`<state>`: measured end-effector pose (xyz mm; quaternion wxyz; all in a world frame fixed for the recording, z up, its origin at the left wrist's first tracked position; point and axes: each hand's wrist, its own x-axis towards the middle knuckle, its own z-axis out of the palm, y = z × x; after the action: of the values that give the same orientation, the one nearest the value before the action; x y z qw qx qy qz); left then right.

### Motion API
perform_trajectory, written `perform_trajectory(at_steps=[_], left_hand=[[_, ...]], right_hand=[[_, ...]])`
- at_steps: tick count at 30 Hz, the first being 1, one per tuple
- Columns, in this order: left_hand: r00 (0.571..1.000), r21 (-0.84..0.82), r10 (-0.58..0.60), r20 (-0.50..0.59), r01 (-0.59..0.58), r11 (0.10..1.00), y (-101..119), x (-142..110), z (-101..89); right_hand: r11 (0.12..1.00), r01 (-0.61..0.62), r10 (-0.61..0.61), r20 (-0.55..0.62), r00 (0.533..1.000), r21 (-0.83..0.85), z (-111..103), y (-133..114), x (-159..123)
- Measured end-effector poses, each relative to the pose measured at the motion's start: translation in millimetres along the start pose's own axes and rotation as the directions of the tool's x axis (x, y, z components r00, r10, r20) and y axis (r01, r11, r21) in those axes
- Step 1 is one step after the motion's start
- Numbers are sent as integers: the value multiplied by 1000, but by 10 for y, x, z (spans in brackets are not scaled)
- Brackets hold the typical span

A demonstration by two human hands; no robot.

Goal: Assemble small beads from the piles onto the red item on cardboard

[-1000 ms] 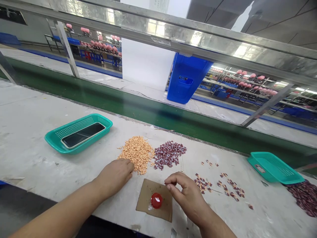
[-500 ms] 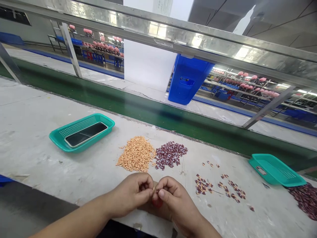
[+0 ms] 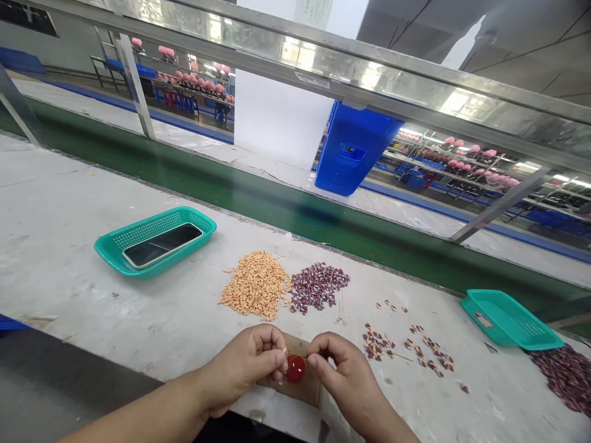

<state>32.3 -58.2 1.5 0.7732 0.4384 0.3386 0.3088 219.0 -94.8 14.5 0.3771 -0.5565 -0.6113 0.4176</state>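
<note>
Both hands (image 3: 253,364) (image 3: 342,375) pinch, flanking a red disc (image 3: 295,371).

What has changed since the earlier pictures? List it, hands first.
Left hand moved from the orange pile nearer and right, to the red disc. Right hand went left to meet it, then drew back right. What either pinches is too small to tell. The orange pile, dark pile and green trays stayed put.

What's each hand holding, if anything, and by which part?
Cannot be told: the left hand and right hand both curl their fingers near the red disc, but anything in them is too small to identify.
</note>
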Motion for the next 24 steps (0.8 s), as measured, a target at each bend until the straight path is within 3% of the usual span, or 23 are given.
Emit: perform_trajectory(at_steps=[3, 8, 11, 18, 24], left_hand=[[998, -22, 5, -69, -7, 1000, -10, -18, -26], [997, -52, -5, -78, 1, 999, -25, -58, -14], [998, -45, 10, -57, -13, 999, -37, -66, 14], [1000, -39, 0, -8, 0, 999, -51, -58, 69], [999, -87, 30, 33, -27, 996, -94, -52, 59]], right_hand=[[897, 141, -137, 40, 990, -418, -24, 1, 13], [763, 203, -165, 118, 979, -613, 61, 15, 0], [790, 224, -212, 89, 973, -570, 70, 6, -14], [909, 289, -333, -103, 937, -301, 104, -63, -26], [915, 300, -339, -109, 935, -269, 158, -83, -25]])
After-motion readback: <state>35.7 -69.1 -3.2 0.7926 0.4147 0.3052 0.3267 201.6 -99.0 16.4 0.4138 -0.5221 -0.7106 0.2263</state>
